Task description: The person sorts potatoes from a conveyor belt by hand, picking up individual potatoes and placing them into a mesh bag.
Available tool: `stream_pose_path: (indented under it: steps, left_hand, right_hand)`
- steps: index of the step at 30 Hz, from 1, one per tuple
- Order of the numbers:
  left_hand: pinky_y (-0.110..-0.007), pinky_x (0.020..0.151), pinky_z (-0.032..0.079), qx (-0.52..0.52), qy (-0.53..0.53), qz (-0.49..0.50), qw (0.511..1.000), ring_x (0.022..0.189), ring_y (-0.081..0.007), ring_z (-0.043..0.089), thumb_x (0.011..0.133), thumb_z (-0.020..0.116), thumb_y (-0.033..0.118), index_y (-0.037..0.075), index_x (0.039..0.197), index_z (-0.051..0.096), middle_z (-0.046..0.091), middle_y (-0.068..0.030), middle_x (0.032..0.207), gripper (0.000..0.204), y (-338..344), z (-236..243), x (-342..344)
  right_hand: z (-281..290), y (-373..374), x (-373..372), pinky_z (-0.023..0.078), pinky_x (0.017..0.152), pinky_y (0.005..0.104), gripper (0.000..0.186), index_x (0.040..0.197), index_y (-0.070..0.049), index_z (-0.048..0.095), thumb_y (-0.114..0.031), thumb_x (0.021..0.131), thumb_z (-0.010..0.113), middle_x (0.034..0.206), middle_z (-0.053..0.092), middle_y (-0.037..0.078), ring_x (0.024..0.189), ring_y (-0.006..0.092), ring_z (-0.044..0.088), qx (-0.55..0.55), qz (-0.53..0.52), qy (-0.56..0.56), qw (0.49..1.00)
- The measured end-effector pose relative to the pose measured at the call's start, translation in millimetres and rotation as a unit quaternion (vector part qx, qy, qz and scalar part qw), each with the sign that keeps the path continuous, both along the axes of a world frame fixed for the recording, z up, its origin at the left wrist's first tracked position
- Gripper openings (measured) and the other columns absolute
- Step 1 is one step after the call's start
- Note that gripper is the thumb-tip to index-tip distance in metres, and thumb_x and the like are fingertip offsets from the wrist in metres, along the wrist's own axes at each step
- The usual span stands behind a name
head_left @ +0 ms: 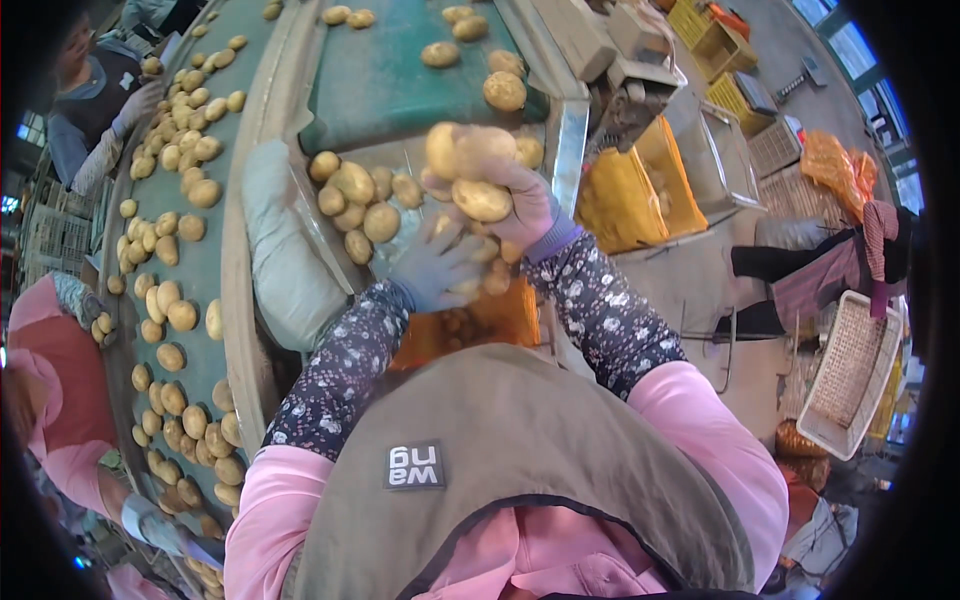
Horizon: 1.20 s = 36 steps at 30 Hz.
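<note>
My right hand [532, 207], in a pale glove, is closed around a potato [481, 201]. More potatoes, blurred by motion, sit against its fingers above. Lower and to the left, my gloved left hand [438, 270] has its fingers stretched out against several potatoes; some of these are partly hidden behind the hand. Loose potatoes [381, 222] lie on the metal chute [410, 248] to the left of my hands. Just below my hands, an orange bag [515, 318] stands with potatoes inside.
A green belt [385, 85] carrying potatoes ends above the chute. On the left runs a longer conveyor [195, 275] full of potatoes, with co-workers [75, 380] beside it. To the right are an orange sack [625, 200], a white crate [850, 375] and another person [830, 270].
</note>
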<state>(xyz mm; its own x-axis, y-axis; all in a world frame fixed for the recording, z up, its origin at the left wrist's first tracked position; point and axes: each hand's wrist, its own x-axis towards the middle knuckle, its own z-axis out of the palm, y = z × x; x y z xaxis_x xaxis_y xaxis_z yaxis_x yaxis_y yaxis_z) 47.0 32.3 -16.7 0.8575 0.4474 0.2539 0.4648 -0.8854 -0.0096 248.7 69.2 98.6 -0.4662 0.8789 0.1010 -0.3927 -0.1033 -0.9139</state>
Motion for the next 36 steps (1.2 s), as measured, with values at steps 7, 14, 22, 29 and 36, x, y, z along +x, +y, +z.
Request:
stream_pose_path:
  steps: [7,14,22,29,36]
  left_hand:
    - [-0.074,0.115,0.023,-0.022,-0.047,-0.015,0.999,0.139,-0.0373,0.043,0.074,0.073,0.053,0.029,0.122,0.067,0.052,-0.0049,0.145,0.054,16,-3,4]
    - [-0.073,0.117,0.019,-0.025,-0.035,-0.006,0.999,0.149,-0.0349,0.034,0.077,0.071,0.056,0.028,0.128,0.065,0.051,-0.0061,0.148,0.059,22,-8,7]
    - [-0.069,0.118,0.021,-0.043,-0.021,-0.007,0.999,0.141,-0.0296,0.042,0.078,0.071,0.059,0.028,0.132,0.063,0.048,-0.0049,0.153,0.063,33,-6,-3]
    - [-0.069,0.118,0.023,-0.017,-0.017,-0.007,1.0,0.135,-0.0287,0.048,0.076,0.071,0.062,0.027,0.131,0.064,0.051,-0.0052,0.15,0.065,29,-16,-4]
    - [-0.069,0.117,0.021,-0.016,0.048,0.007,0.999,0.147,-0.031,0.037,0.085,0.063,0.065,0.032,0.144,0.055,0.049,-0.0077,0.151,0.068,27,0,-8]
  right_hand:
    - [14,1,2,0.059,0.083,0.0342,0.053,0.138,-0.009,0.05,-0.008,0.089,0.07,0.115,0.065,0.014,0.104,0.0241,0.067,-0.126,-0.047,0.156,0.979]
    - [-21,19,6,0.045,0.109,0.064,0.073,0.14,-0.005,0.052,-0.065,0.1,0.046,0.142,0.052,0.021,0.126,0.0466,0.054,-0.201,-0.037,0.214,0.955]
    - [-18,21,16,0.064,0.08,0.0539,0.046,0.134,-0.005,0.053,-0.039,0.103,0.055,0.139,0.056,0.019,0.116,0.0519,0.063,-0.233,0.02,0.344,0.909]
    - [-20,12,19,0.064,0.079,0.0455,0.05,0.135,-0.005,0.054,-0.043,0.104,0.052,0.14,0.055,0.018,0.124,0.0505,0.059,-0.208,0.015,0.341,0.917]
    - [-8,16,12,0.061,0.076,0.0334,0.044,0.132,-0.009,0.054,-0.041,0.103,0.054,0.123,0.061,0.016,0.101,0.0402,0.069,-0.292,0.056,0.4,0.867]
